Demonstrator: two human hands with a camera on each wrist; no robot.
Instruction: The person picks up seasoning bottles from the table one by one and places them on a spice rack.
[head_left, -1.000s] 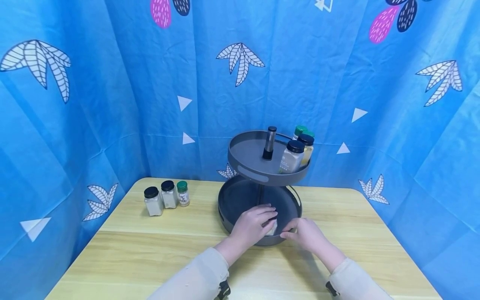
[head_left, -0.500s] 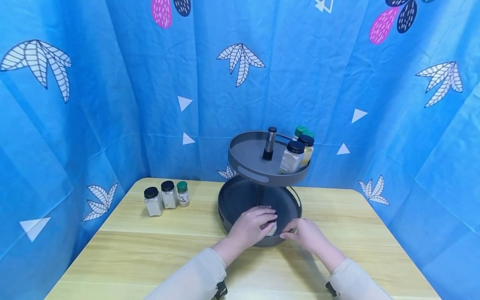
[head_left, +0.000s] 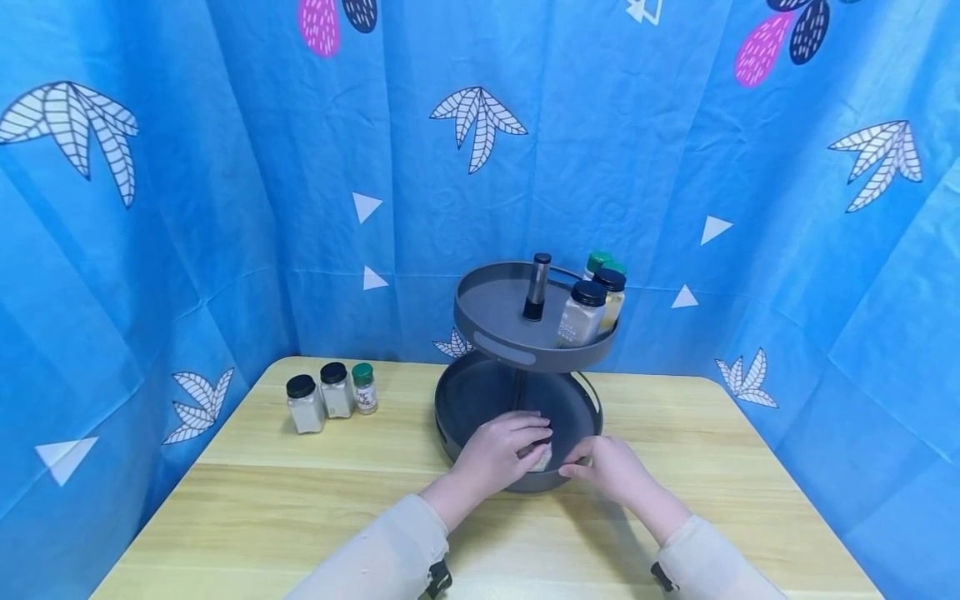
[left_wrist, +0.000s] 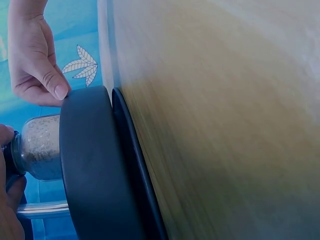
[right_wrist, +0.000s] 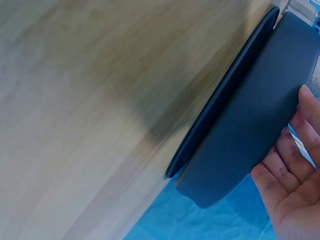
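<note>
A dark grey two-tier turntable rack [head_left: 558, 482] stands on the wooden table. My left hand [head_left: 501, 450] reaches over its lower tray and grips a spice jar [left_wrist: 42, 147] by the dark lid. Pale grains show through the jar's clear wall in the left wrist view; from the head view most of it is hidden behind my fingers. At the front right of the same tray, my right hand [head_left: 611, 471] pinches the rim. The right wrist view has that hand's fingers [right_wrist: 280, 165] against the tray's outer wall [right_wrist: 240, 120], with the thumb at the rim.
The upper tray [head_left: 495, 346] holds several jars on its right side, including a black-lidded jar [head_left: 581, 317]. At the table's left stand two black-lidded jars [head_left: 306, 410] and a green-capped bottle [head_left: 365, 392]. A blue patterned curtain [head_left: 480, 208] surrounds the table.
</note>
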